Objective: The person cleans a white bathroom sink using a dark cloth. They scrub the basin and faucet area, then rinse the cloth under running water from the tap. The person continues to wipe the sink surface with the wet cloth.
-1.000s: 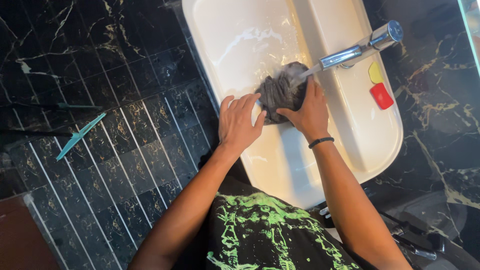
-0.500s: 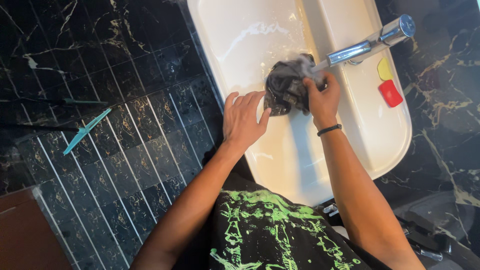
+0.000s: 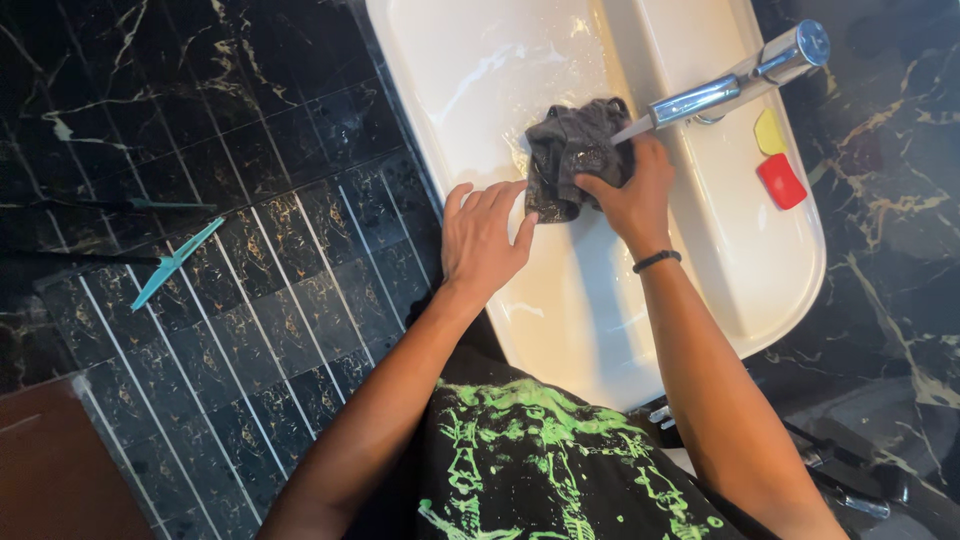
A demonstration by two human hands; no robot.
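A wet dark grey cloth (image 3: 565,155) lies bunched in the white basin (image 3: 480,70) under the chrome tap (image 3: 725,85), with water running onto it. My right hand (image 3: 625,195) grips the cloth from its near right side; a black band circles that wrist. My left hand (image 3: 483,240) rests flat on the basin's front rim, fingers spread, its fingertips just touching the cloth's lower left edge.
A yellow soap piece (image 3: 770,132) and a red soap piece (image 3: 781,183) sit on the basin ledge right of the tap. A teal squeegee (image 3: 172,262) lies on the black marbled tile floor at left. Dark metal fittings (image 3: 850,495) show at the lower right.
My right hand has shifted its hold on the cloth, which has spread and moved slightly up under the tap. My left hand stays on the rim.
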